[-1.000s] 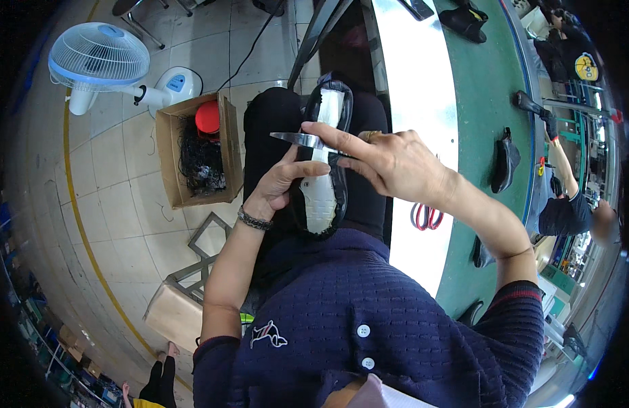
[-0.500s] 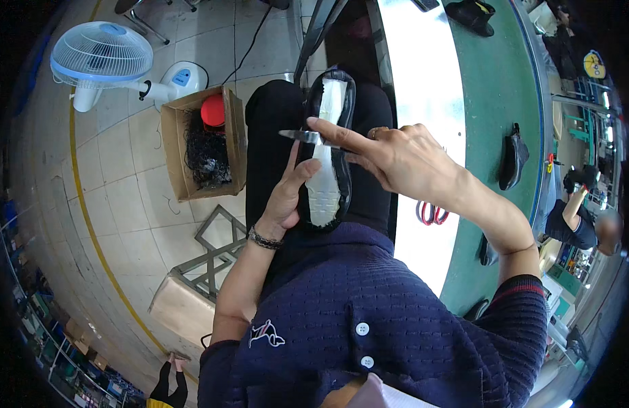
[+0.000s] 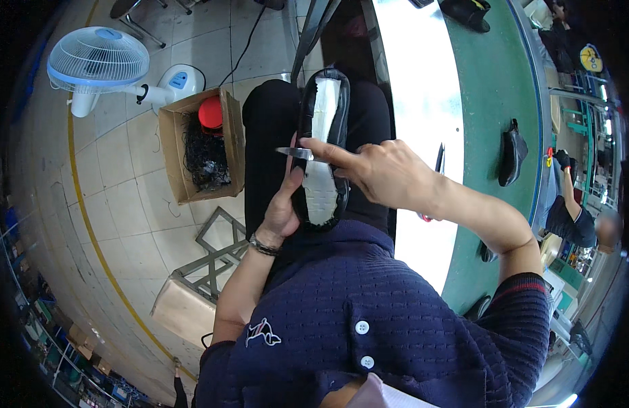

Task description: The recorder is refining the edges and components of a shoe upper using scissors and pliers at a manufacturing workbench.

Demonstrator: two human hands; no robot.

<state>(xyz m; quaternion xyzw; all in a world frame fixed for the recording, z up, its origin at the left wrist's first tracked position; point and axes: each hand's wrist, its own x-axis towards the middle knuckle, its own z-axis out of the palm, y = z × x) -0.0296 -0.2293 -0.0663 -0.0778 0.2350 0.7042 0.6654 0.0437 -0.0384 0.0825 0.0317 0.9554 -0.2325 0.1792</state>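
Observation:
A black shoe upper (image 3: 321, 194) lies bottom up on my thighs, its white insole board framed by folded-in black edges. My left hand (image 3: 282, 212) grips the shoe's left side near its closest end, thumb along the edge. In my right hand (image 3: 392, 175) is a knife with a short metal blade (image 3: 294, 152), its handle hidden in the fist. The blade lies across the middle of the insole and points left, past the shoe's left edge. My right index finger stretches along it.
At left stand a cardboard box (image 3: 168, 146) with black scraps and a red container (image 3: 210, 112), a fan (image 3: 100, 61) and a metal-framed stool (image 3: 185, 306). On the right, scissors (image 3: 441, 158) lie on a white table strip beside a green belt with black shoes (image 3: 512, 155). A co-worker (image 3: 573, 221) sits beyond.
My right hand and the knife have shifted a little toward me along the insole. My forearm now covers more of the scissors' handles. My left hand keeps its hold on the shoe.

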